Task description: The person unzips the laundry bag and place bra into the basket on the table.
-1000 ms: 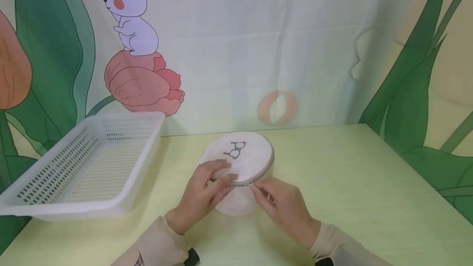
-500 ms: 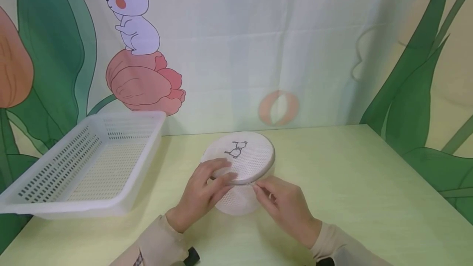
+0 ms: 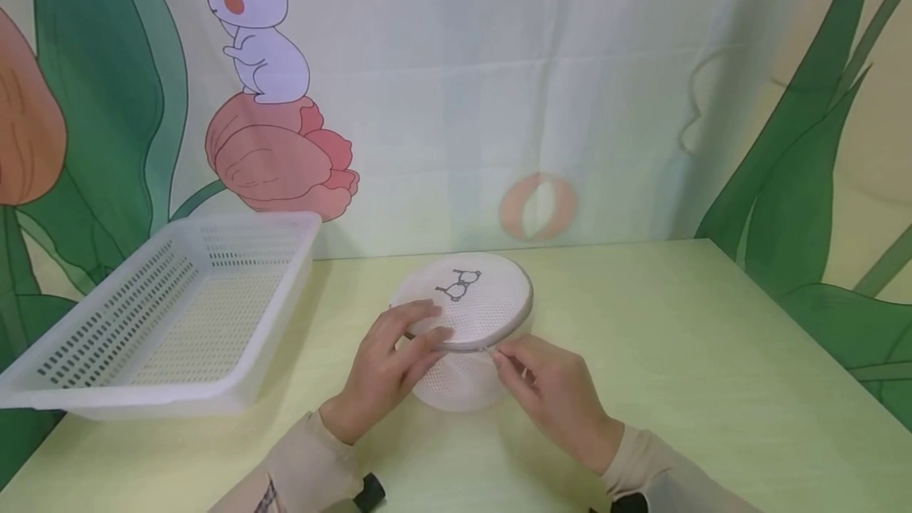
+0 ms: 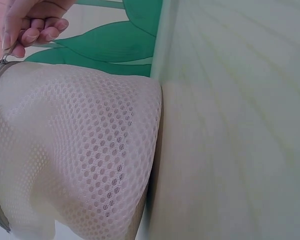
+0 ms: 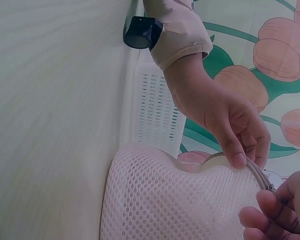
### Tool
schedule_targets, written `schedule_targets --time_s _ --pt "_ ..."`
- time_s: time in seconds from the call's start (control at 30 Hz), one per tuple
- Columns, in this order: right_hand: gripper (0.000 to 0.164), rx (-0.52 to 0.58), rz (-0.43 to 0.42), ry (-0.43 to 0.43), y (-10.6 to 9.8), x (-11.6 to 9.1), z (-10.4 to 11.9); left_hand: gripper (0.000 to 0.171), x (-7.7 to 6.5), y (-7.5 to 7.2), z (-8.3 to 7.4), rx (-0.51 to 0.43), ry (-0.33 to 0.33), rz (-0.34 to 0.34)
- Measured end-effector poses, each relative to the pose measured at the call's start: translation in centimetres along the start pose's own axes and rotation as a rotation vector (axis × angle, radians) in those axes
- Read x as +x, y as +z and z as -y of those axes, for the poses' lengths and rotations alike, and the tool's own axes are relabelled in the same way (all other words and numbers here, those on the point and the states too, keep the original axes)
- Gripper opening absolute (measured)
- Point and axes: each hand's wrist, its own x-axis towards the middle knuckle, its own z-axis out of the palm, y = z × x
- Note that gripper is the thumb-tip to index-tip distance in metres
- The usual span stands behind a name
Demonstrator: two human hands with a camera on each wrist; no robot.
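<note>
A round white mesh laundry bag (image 3: 484, 315), with a glasses outline (image 3: 459, 285) printed on its lid, stands on the table between both hands. A grey zipper (image 3: 492, 341) runs round the lid's edge. My left hand (image 3: 385, 355) grips the near left rim, fingers over the lid and thumb at the zipper edge. At the front of the rim, my right hand (image 3: 552, 394) pinches the zipper pull (image 4: 9, 50) between thumb and forefinger. Up close, the zipper slider (image 5: 271, 187) sits by the right fingertips. The mesh side (image 4: 105, 150) sags inward in the left wrist view.
A white plastic basket (image 3: 235, 382) with slotted walls stands at the left of the pale yellow-green table (image 3: 712, 355). Behind the table hangs a cloth backdrop (image 3: 442, 101) printed with a rabbit and tulips.
My right hand has moved slightly rightward along the rim with the zipper pull. My left fingers have shifted a little left, so the gap between the hands is wider.
</note>
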Motion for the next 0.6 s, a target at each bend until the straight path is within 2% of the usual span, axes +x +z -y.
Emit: schedule_targets --time_s 0.1,0.27,0.4,0.6 --pt "0.009 -0.001 0.003 0.0 0.0 0.02 -0.06 0.027 0.01 0.01 0.02 -0.003 -0.006 0.001" --pt "0.0 -0.002 0.011 0.009 0.04 -0.02 -0.11 0.027 -0.02 -0.04 0.0 -0.003 -0.015 0.009" --pt "0.006 -0.003 0.016 0.011 0.05 -0.01 -0.17 0.028 0.0 -0.08 0.0 -0.003 -0.022 0.02" --pt "0.004 -0.002 0.005 0.01 0.09 -0.05 -0.28 0.029 -0.13 -0.11 0.1 -0.006 -0.036 0.033"
